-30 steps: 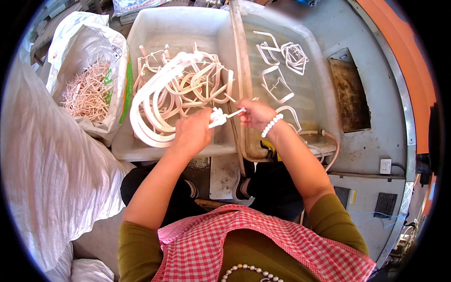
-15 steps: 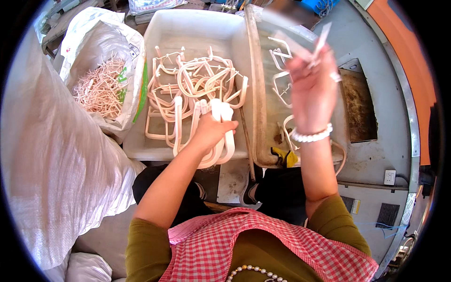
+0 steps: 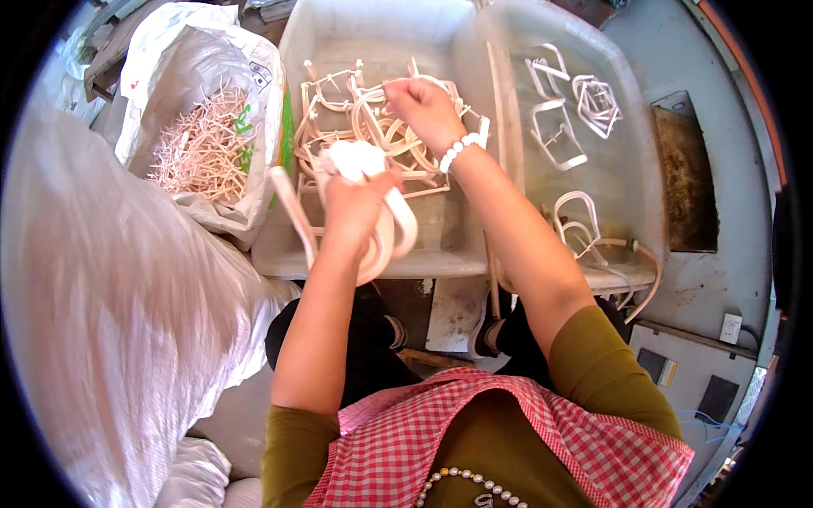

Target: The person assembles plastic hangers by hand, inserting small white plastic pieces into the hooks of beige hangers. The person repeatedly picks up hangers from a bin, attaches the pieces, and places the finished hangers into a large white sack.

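Observation:
My left hand [image 3: 349,212] is closed around several pale, U-shaped plastic pieces [image 3: 398,224], bunched side by side above the near part of a whitish tub [image 3: 457,241]. Beyond it, my right hand [image 3: 426,112] reaches over the heap of similar curved plastic frames [image 3: 415,157] lying in that tub. Its fingers are curled together at the heap's upper edge, and what they grip is hidden. A white beaded bracelet [image 3: 462,152] circles that wrist.
Left of the tub, an open white sack [image 3: 267,114] holds many thin pinkish sticks [image 3: 207,140]. A second tub [image 3: 631,190] on the right contains a few pale frames [image 3: 597,106]; a hose [image 3: 648,288] curves at its near corner. A large white sack [image 3: 144,313] bulges at far left.
My right hand has swung left from above the right tub to the heap, and the pale strips seen in it are out of sight. My left hand still holds its bunch, now tilted.

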A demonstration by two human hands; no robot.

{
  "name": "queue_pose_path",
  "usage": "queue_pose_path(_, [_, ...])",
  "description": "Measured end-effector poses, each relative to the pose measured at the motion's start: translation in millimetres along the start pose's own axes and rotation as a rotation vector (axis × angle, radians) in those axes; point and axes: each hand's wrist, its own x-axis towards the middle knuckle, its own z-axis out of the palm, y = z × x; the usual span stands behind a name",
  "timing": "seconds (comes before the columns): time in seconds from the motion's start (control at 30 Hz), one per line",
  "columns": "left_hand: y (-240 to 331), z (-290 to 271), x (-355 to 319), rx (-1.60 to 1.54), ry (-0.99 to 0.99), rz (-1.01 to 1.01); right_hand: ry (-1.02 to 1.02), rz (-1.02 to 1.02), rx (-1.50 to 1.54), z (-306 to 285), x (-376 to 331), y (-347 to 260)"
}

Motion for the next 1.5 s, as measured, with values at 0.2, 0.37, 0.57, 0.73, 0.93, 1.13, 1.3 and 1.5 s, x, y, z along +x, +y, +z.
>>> queue_pose_path(0.2, [23, -38, 13, -0.035, 0.256, 0.179, -0.41, 0.06, -0.57, 54, -20, 142])
queue_pose_path(0.37, [36, -27, 12, -0.157, 0.33, 0.183, -0.5, -0.191, -1.09, 108, -13, 232])
queue_pose_path(0.57, [35, -31, 13, -0.114, 0.353, 0.157, -0.769, -0.102, -1.336, 110, -34, 226])
queue_pose_path(0.73, [34, -28, 19, -0.126, 0.285, 0.185, -0.735, -0.187, -1.101, 81, -76, 208])
queue_pose_path(0.93, [39, -36, 14, -0.101, 0.229, 0.172, -0.475, -0.164, -0.71, 5, -97, 182])
queue_pose_path(1.13, [34, -47, 14, -0.052, 0.118, 0.123, -0.476, 0.397, -0.246, -58, -100, 76])
queue_pose_path(1.3, [21, -35, 10, -0.095, -0.086, -0.004, -0.343, 0.443, -0.259, -87, -116, 18])
queue_pose_path(1.5, [-5, -5, 3, -0.172, -0.313, -0.297, -0.322, -0.189, -0.978, -83, -175, -27])
